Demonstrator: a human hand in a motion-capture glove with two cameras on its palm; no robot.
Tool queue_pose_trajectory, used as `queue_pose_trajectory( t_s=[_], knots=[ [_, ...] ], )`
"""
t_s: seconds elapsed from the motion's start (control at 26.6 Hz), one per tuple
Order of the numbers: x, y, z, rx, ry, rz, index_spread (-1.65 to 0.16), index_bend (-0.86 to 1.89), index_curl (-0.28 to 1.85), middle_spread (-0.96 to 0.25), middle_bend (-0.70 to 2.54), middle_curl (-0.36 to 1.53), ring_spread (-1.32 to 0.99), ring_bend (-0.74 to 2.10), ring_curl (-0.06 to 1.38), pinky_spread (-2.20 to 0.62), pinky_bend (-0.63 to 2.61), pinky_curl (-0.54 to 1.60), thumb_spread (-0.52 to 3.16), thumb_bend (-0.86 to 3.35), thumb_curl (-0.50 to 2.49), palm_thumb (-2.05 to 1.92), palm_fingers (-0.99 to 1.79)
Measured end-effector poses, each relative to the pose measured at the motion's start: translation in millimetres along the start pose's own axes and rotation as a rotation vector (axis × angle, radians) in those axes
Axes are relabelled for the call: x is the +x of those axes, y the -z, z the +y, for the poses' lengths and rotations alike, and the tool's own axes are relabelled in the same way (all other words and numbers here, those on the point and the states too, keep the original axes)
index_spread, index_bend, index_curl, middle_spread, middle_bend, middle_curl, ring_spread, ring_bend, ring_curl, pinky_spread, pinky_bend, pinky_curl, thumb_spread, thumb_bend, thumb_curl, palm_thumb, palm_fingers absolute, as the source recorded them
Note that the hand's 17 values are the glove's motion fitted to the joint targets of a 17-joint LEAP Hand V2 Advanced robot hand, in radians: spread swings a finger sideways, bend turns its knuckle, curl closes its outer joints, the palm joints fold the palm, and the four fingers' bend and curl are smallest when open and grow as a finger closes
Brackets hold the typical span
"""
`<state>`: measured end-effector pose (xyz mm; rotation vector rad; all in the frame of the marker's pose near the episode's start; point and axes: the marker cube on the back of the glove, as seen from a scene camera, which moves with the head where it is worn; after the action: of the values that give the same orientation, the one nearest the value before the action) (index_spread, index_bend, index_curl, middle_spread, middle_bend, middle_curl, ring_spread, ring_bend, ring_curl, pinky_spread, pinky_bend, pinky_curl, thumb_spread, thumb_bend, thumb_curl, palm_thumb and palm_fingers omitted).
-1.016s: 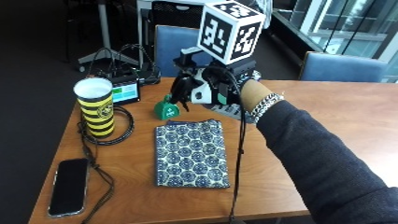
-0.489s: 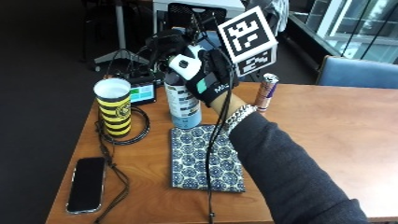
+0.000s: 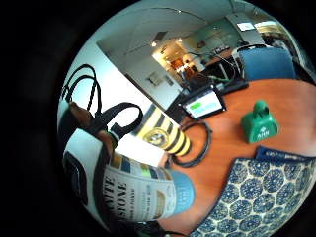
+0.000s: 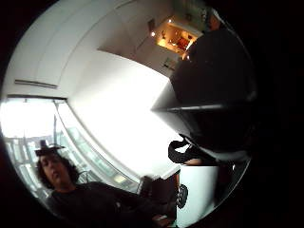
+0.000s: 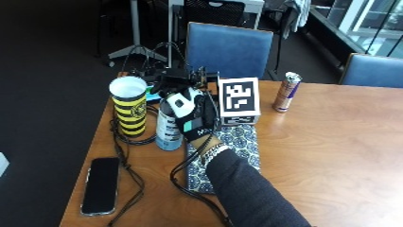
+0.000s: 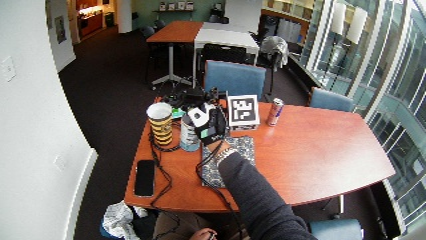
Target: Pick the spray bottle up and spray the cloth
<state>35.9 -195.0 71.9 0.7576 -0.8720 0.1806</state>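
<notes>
Bottle (image 5: pixel 169 127) stands upright on the tabletop (image 5: pixel 327 142) beside the patterned cloth (image 5: pixel 242 142) — my grip (image 5: pixel 192 116) curls round its body. Looks hard, smooth, maybe slippery — best held high, near the trigger.

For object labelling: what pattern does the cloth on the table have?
The cloth bears a dark blue and white circular medallion print, clearest in the little finger side palm view.

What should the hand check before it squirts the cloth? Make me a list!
1. Right hand grips the spray bottle: ok.
2. Bottle lifted off the table: cannot tell.
3. Nozzle aimed at the cloth: cannot tell, the hand hides it.
4. Cloth lies flat beside the bottle: ok.
5. Striped cup stands close by the bottle: not ok, might get sprayed or bumped.
6. Phone lies well apart from the cloth: ok.
</notes>
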Motion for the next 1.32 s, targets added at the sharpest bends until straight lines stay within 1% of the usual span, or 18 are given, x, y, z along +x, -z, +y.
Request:
queue_pose_trajectory(
  t_s=[0.26,0.6,0.9,1.17,1.32],
  knots=[
    [13.0,-9.1,18.6,-0.018,0.023,0.046,-0.29,0.26,0.58,-0.23,0.41,0.48,-0.20,0.53,0.43,-0.21,0.46,0.38,0.53,-0.03,0.77,0.86,1.32],
    [-9.8,-5.3,21.5,-0.038,0.108,0.076,-0.29,0.25,0.59,-0.23,0.41,0.48,-0.20,0.53,0.43,-0.22,0.46,0.38,0.54,-0.03,0.77,0.86,1.32],
    [-32.2,17.8,16.9,0.032,0.161,0.143,-0.29,0.25,0.59,-0.24,0.40,0.48,-0.20,0.55,0.44,-0.23,0.45,0.37,0.55,-0.03,0.77,0.86,1.34],
    [-18.0,12.2,23.2,0.008,0.146,0.153,-0.30,0.25,0.59,-0.25,0.41,0.48,-0.21,0.56,0.44,-0.23,0.45,0.37,0.55,-0.03,0.77,0.86,1.34],
    [-5.2,4.5,27.3,-0.029,0.085,0.136,-0.30,0.24,0.59,-0.25,0.41,0.48,-0.22,0.56,0.44,-0.22,0.45,0.37,0.55,-0.03,0.77,0.86,1.34]
  ],
)
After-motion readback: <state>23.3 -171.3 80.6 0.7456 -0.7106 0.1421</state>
